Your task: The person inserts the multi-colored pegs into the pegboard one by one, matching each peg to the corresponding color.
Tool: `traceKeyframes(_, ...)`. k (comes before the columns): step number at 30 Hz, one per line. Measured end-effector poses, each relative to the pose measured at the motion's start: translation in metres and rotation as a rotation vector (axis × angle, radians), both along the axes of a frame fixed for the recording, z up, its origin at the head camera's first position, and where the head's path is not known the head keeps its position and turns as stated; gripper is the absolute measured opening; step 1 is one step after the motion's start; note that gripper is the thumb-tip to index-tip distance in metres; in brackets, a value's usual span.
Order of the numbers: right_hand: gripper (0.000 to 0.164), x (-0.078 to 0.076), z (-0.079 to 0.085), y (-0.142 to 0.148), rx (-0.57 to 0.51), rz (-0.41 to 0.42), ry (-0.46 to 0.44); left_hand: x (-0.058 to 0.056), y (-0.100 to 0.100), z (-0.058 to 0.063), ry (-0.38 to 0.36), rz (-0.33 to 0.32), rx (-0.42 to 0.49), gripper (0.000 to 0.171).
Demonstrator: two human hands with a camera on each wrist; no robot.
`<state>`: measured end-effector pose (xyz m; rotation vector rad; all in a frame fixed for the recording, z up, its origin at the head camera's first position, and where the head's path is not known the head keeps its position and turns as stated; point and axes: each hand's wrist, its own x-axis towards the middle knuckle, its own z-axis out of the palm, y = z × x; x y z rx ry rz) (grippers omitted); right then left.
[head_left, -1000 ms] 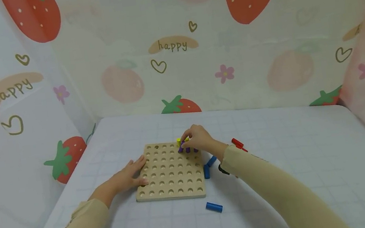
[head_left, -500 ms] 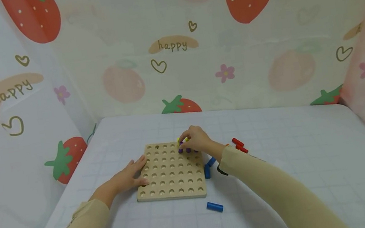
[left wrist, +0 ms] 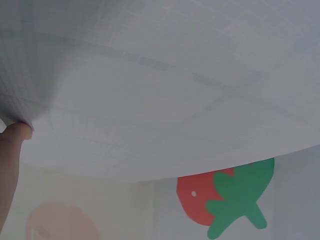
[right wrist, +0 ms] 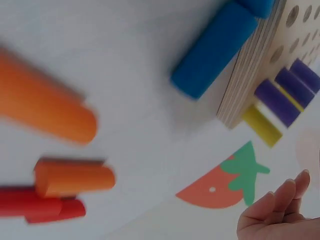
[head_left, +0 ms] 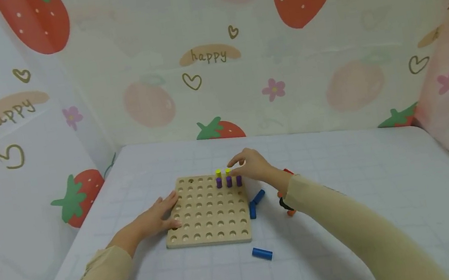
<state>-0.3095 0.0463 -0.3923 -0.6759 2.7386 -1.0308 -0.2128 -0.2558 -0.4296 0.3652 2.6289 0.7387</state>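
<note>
In the head view a wooden pegboard (head_left: pixel 202 219) with rows of round holes lies on the table. My left hand (head_left: pixel 154 219) rests on its left edge, fingers spread. Three purple pegs (head_left: pixel 219 183) stand upright in one row near the back right corner, with yellow pegs (head_left: pixel 218 173) behind them. My right hand (head_left: pixel 254 165) hovers at that corner, thumb and index finger apart, holding nothing. The right wrist view shows its fingers (right wrist: pixel 285 197) away from the purple pegs (right wrist: pixel 278 102). Only a bit of the left hand (left wrist: pixel 12 150) appears in the left wrist view.
Two blue pegs (head_left: pixel 252 210) lie along the board's right side, and another blue peg (head_left: pixel 262 254) lies in front. Orange pegs (right wrist: pixel 75 179) and red pegs (right wrist: pixel 30 202) lie farther right, partly hidden by the right arm in the head view. Patterned cloth walls surround the table.
My right hand has let go of the leftmost purple peg, which went from tilted to upright in its hole, and has moved right. My left hand has stayed on the board.
</note>
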Motion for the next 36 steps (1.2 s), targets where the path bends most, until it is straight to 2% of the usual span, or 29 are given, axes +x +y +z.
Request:
traceKeyframes(6, 0.025, 0.005, 0.011, 0.027, -0.006, 0.040, -0.021, 0.000, 0.000, 0.001, 0.001, -0.006, 0.019, 0.091)
traceKeyframes(13, 0.023, 0.010, 0.011, 0.051, 0.021, 0.070, -0.130, 0.000, -0.001, -0.002, 0.002, -0.009, 0.019, 0.092)
traceKeyframes(23, 0.022, 0.010, -0.004, 0.071, 0.144, 0.120, -0.211, -0.002, 0.000, 0.000, -0.005, -0.008, 0.023, 0.093)
traceKeyframes(30, 0.022, 0.007, -0.017, 0.072, 0.230, 0.163, -0.159, -0.001, -0.001, -0.001, -0.009, -0.001, 0.027, 0.093)
traceKeyframes(36, 0.020, 0.005, -0.020, 0.070, 0.243, 0.159, -0.174, -0.001, -0.001, -0.001, -0.006, -0.002, 0.032, 0.092)
